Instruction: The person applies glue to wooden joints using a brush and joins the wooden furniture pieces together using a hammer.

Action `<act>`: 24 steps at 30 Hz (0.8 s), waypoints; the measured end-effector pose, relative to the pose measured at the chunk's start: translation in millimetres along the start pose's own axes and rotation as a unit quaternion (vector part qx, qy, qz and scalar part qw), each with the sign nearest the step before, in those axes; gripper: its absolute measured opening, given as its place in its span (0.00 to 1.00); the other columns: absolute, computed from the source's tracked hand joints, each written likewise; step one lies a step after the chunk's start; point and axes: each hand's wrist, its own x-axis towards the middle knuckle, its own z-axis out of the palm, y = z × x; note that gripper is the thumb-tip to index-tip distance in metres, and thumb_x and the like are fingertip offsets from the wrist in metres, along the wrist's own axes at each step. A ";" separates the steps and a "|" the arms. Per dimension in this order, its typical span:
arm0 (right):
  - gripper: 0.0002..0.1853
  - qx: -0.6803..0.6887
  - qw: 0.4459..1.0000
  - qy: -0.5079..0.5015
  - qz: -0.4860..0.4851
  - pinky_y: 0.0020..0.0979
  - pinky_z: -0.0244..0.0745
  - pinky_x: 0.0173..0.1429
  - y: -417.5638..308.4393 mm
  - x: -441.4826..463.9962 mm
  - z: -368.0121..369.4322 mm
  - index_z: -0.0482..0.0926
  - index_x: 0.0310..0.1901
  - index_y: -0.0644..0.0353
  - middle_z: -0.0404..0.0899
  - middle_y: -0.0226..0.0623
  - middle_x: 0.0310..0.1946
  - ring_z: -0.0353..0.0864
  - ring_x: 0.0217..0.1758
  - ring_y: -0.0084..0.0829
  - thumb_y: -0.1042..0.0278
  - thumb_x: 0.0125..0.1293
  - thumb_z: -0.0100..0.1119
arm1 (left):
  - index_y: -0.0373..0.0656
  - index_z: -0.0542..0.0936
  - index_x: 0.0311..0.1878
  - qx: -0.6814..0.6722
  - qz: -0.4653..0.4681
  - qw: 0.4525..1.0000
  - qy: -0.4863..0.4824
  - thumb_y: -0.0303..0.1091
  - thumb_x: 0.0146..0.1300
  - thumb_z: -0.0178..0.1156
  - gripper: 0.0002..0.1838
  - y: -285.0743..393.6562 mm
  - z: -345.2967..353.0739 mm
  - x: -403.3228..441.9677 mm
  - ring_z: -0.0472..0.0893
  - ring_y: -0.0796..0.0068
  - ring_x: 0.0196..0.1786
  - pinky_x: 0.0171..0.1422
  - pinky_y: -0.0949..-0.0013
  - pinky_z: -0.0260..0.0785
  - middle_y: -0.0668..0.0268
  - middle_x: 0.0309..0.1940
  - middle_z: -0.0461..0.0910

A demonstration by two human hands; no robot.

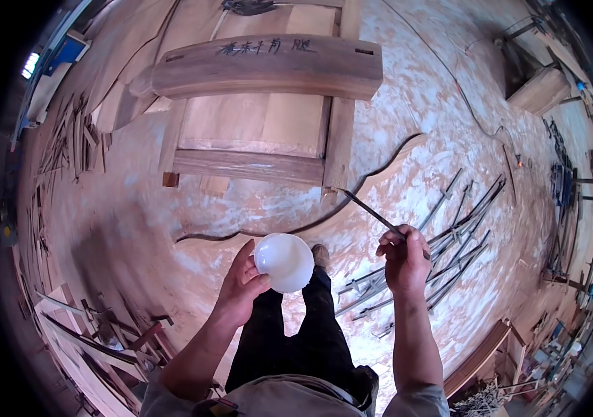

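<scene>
- We seem to be at the step of working the thin dark stick at the lower right corner of the panelled wooden frame; its tip is at or just beside the post end, and we cannot tell which.
- Our right hand is closed on the stick; our left hand is clamped on the side of the white bowl, in front of our legs; we cannot make out what the bowl holds.
- In our judgement, a touch at this corner calls for a steady tip and a level bowl.
- We count one bowl; one stick; one panelled frame; one thick inscribed board lying across it, with two slots; one wavy-edged board on the floor; one shoe; several bar clamps, too overlapped to count.
</scene>
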 end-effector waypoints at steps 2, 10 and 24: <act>0.15 -0.005 1.000 -0.016 -0.015 0.36 0.80 0.40 7.2 -5.7 -1.4 0.76 0.46 0.65 0.81 0.42 0.38 0.82 0.39 0.34 0.59 0.74 0.52 | 0.45 0.48 0.78 0.019 -0.006 1.000 -0.002 0.27 0.62 0.60 0.45 1.1 -3.1 -3.1 0.67 0.65 0.67 0.65 0.56 0.68 0.57 0.66 0.65; 0.12 -0.112 0.990 -0.034 -0.074 0.32 0.79 0.42 8.1 -26.0 17.2 0.78 0.45 0.69 0.81 0.40 0.39 0.81 0.40 0.30 0.66 0.74 0.53 | 0.42 0.48 0.78 0.070 -0.023 0.997 -0.003 0.27 0.61 0.62 0.46 8.0 -24.9 -13.7 0.66 0.63 0.68 0.63 0.57 0.69 0.56 0.64 0.66; 0.18 -0.077 0.993 0.053 -0.075 0.33 0.79 0.37 10.3 -16.6 16.5 0.75 0.47 0.68 0.81 0.43 0.35 0.81 0.35 0.32 0.57 0.76 0.51 | 0.43 0.50 0.78 0.100 -0.022 0.995 -0.011 0.28 0.57 0.61 0.47 8.3 -49.4 -18.7 0.66 0.64 0.66 0.63 0.59 0.68 0.56 0.64 0.66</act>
